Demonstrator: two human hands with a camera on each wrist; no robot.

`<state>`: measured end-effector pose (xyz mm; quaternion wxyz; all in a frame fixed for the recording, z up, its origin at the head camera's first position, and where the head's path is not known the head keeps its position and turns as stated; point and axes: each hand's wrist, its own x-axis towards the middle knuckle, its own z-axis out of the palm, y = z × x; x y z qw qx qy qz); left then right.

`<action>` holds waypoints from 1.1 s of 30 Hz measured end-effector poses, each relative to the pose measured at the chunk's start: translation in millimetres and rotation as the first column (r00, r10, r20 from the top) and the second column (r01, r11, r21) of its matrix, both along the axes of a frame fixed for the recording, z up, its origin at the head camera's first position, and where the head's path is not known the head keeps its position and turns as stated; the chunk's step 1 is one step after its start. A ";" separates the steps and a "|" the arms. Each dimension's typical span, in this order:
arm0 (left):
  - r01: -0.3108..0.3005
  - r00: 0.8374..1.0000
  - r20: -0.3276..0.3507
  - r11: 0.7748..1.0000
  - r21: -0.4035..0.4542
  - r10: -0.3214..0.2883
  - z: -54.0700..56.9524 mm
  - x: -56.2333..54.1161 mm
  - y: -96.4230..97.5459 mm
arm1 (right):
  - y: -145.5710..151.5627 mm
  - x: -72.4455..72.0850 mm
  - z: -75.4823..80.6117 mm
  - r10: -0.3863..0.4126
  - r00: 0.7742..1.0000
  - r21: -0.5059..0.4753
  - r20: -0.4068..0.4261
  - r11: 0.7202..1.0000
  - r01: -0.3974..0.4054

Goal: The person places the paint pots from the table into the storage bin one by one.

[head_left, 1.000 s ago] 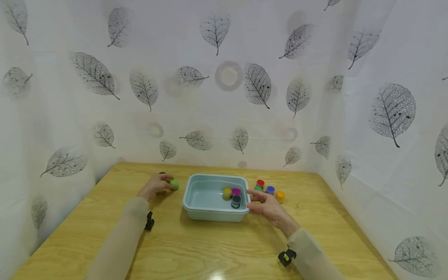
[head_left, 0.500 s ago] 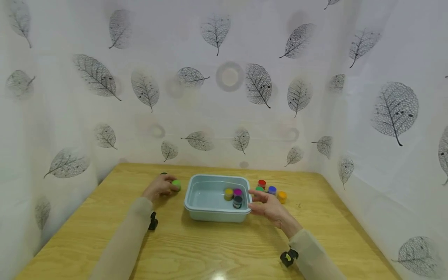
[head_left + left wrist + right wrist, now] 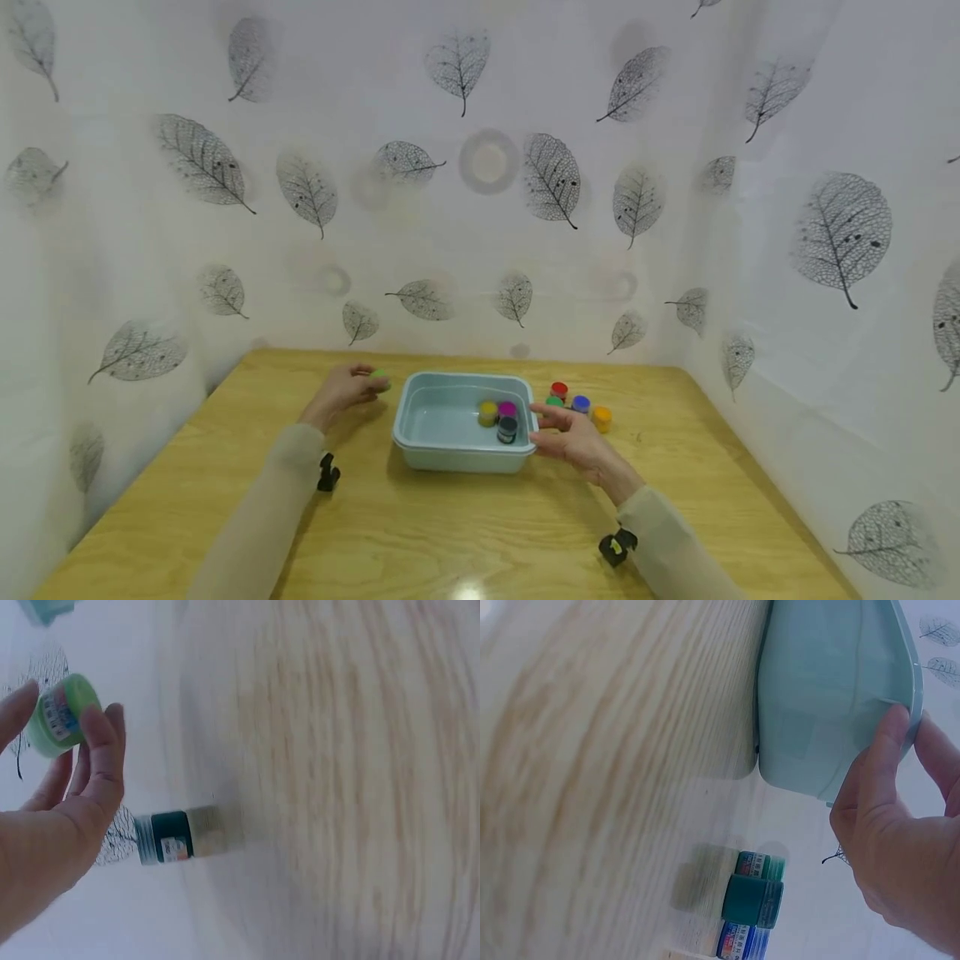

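Note:
My left hand [image 3: 347, 392] pinches a small light green paint jar [image 3: 51, 724] between thumb and fingers, held above the table to the left of the basin. A dark green jar [image 3: 171, 837] stands near that hand in the left wrist view; in the head view the hand hides it. My right hand [image 3: 581, 450] grips the right rim of a pale blue plastic basin [image 3: 457, 461], its thumb and fingers on either side of the rim in the right wrist view. Inside the basin are a yellow jar [image 3: 488, 414], a magenta jar [image 3: 507, 411] and a dark jar [image 3: 507, 430].
Right of the basin stand a red jar [image 3: 558, 390], a green jar [image 3: 554, 402], a blue jar [image 3: 581, 404] and an orange jar [image 3: 602, 419]. The wooden table [image 3: 465, 525] meets a leaf-patterned curtain [image 3: 480, 242] at the back and sides.
My left hand has lifted the light green jar up off the table and slightly away. The right hand stays on the basin's rim.

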<state>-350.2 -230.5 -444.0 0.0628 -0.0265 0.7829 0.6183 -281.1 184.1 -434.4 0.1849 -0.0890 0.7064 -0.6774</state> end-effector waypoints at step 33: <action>-0.140 0.950 -0.269 0.986 0.090 0.159 27.1 31.7 77.9 | -0.5 -0.7 0.4 -0.006 1.000 0.008 0.009 1.000 0.006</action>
